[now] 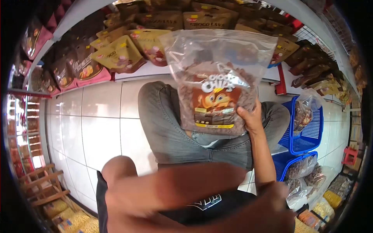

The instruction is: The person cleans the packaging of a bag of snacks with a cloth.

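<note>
A large clear plastic bag of brown chocolate chips [217,97], labelled "Choco Chips", stands upright over my lap. My right hand [252,118] grips its lower right side, with the thumb on the front and the other fingers hidden behind. Above the brown contents, the top of the bag is transparent and slack. Very close to the camera, my left hand [186,190] is a large blur across the bottom of the view. Its fingers are too smeared to read, and it is apart from the bag. My crossed legs in grey jeans [163,120] are under the bag.
Brown and gold Choco Lava pouches [120,54] line the white shelf ahead. Two blue plastic baskets [307,145] on the right hold clear bags. White floor tiles [101,132] extend to the left, near a wooden rack [42,182]. A red stool [350,155] is far right.
</note>
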A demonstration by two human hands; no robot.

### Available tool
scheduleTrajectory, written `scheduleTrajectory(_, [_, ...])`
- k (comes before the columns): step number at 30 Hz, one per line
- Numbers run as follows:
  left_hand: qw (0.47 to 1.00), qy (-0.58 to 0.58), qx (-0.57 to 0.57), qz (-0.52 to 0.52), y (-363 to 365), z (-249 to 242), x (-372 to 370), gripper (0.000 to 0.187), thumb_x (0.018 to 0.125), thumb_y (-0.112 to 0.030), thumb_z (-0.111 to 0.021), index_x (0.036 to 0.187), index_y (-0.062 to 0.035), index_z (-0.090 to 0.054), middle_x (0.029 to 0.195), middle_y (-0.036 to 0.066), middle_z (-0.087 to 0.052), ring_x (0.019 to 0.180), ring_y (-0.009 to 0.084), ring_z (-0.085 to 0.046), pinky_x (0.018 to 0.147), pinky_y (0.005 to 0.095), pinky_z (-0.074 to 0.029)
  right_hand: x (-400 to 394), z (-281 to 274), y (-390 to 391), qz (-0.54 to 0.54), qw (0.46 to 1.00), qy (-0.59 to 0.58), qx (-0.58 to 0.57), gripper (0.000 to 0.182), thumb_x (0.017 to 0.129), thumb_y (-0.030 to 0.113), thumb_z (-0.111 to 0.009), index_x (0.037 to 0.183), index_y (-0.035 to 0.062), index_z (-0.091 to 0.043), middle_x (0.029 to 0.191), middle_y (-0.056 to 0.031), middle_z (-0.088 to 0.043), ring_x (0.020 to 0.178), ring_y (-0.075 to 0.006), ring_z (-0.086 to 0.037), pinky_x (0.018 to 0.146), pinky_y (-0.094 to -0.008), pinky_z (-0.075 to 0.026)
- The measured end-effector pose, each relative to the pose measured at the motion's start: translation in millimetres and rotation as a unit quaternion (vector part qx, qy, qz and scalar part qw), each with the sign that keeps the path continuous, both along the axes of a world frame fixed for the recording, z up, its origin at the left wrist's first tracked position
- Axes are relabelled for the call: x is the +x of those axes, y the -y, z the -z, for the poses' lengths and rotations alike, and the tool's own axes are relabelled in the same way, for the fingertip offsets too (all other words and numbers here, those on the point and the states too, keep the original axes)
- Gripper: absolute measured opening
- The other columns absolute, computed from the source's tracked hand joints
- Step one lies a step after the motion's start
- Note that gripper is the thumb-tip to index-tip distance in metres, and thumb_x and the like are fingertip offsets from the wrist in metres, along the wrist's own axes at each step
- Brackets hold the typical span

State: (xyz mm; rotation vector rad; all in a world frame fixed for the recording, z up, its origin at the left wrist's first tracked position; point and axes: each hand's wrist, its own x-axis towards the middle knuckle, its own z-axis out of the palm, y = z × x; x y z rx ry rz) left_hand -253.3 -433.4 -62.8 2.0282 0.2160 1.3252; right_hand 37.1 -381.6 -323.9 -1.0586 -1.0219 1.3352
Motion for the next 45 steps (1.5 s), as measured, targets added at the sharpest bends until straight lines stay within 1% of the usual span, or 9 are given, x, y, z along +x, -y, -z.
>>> scheduleTrajectory(6, [1.000, 0.017, 0.004, 0.024, 0, -4, 1, 0.030, 0.095, -0.010, -0.072, 0.123, -0.0032, -0.064, 0.116, 0.017, -0.067, 0.111, 0.0308, -0.065, 0.094, 0.0430, -0.054, 6, 12, 1, 0.039, 0.998, -0.045, 0.002, 0.090, 0.082, 0.024, -0.093, 0.156, 0.0002, -0.047, 0.142, -0.0112, -0.065, 0.130, -0.0223, -0.063, 0.113, -0.0366, -0.048])
scheduleTrajectory(7, [0.999, 0.018, 0.005, 0.028, -1, -4, 1, 0.029, 0.095, -0.010, -0.072, 0.122, -0.0033, -0.064, 0.115, 0.017, -0.067, 0.110, 0.0306, -0.065, 0.093, 0.0427, -0.054, 8, 11, 1, 0.026, 0.997, -0.071, 0.000, 0.082, 0.085, 0.023, -0.091, 0.153, 0.0008, -0.049, 0.141, -0.0105, -0.066, 0.128, -0.0219, -0.065, 0.112, -0.0363, -0.049])
scheduleTrajectory(10, [0.999, 0.025, -0.002, 0.030, 2, -4, -1, 0.028, 0.095, -0.010, -0.072, 0.121, -0.0036, -0.065, 0.114, 0.017, -0.068, 0.109, 0.0299, -0.065, 0.092, 0.0420, -0.053, 12, 20, 0, 0.063, 0.993, -0.096, -0.009, 0.077, 0.087, 0.022, -0.090, 0.150, 0.0010, -0.051, 0.139, -0.0101, -0.067, 0.126, -0.0216, -0.066, 0.111, -0.0359, -0.050])
scheduleTrajectory(12, [0.999, 0.027, -0.005, 0.028, 4, -2, -3, 0.028, 0.095, -0.010, -0.072, 0.121, -0.0038, -0.065, 0.114, 0.016, -0.068, 0.108, 0.0295, -0.065, 0.091, 0.0415, -0.053, 14, 23, 2, 0.068, 0.992, -0.104, -0.018, 0.075, 0.091, 0.028, -0.087, 0.150, 0.0005, -0.050, 0.140, -0.0112, -0.066, 0.126, -0.0222, -0.065, 0.110, -0.0382, -0.050])
scheduleTrajectory(17, [0.999, 0.027, -0.014, 0.034, 7, 0, -9, 0.026, 0.094, -0.010, -0.072, 0.119, -0.0042, -0.065, 0.112, 0.016, -0.069, 0.106, 0.0284, -0.065, 0.089, 0.0404, -0.053, 25, 38, 2, 0.069, 0.988, -0.139, -0.014, 0.077, 0.091, 0.031, -0.086, 0.151, -0.0001, -0.048, 0.140, -0.0116, -0.065, 0.127, -0.0221, -0.064, 0.109, -0.0393, -0.051])
scheduleTrajectory(30, [0.999, 0.019, -0.022, 0.041, 3, -2, -11, 0.023, 0.094, -0.011, -0.073, 0.115, -0.0054, -0.066, 0.108, 0.014, -0.070, 0.099, 0.0255, -0.065, 0.084, 0.0373, -0.052, 19, 31, 2, 0.079, 0.990, -0.120, 0.001, 0.074, 0.092, 0.029, -0.086, 0.150, 0.0019, -0.048, 0.140, -0.0093, -0.064, 0.127, -0.0201, -0.062, 0.111, -0.0385, -0.048])
scheduleTrajectory(35, [0.999, 0.018, -0.012, 0.046, -2, -4, -4, 0.021, 0.094, -0.011, -0.074, 0.113, -0.0059, -0.066, 0.107, 0.013, -0.071, 0.097, 0.0244, -0.065, 0.082, 0.0361, -0.052, 20, 34, 2, 0.089, 0.986, -0.141, -0.014, 0.071, 0.092, 0.027, -0.086, 0.148, 0.0012, -0.050, 0.136, -0.0105, -0.067, 0.120, -0.0212, -0.066, 0.106, -0.0364, -0.053])
scheduleTrajectory(43, [0.998, 0.018, -0.017, 0.050, 3, -4, -5, 0.019, 0.093, -0.011, -0.074, 0.110, -0.0066, -0.067, 0.104, 0.012, -0.071, 0.093, 0.0226, -0.065, 0.078, 0.0342, -0.052, 25, 30, 2, 0.093, 0.989, -0.117, -0.001, 0.073, 0.093, 0.026, -0.085, 0.150, 0.0005, -0.048, 0.139, -0.0113, -0.066, 0.125, -0.0224, -0.065, 0.109, -0.0387, -0.051])
scheduleTrajectory(45, [0.998, 0.023, -0.012, 0.054, 2, -3, -1, 0.019, 0.093, -0.012, -0.074, 0.110, -0.0068, -0.067, 0.103, 0.012, -0.072, 0.092, 0.0222, -0.065, 0.078, 0.0337, -0.052, 20, 30, 1, 0.074, 0.986, -0.148, -0.007, 0.073, 0.094, 0.027, -0.084, 0.152, 0.0003, -0.047, 0.143, -0.0123, -0.063, 0.128, -0.0230, -0.064, 0.111, -0.0391, -0.051])
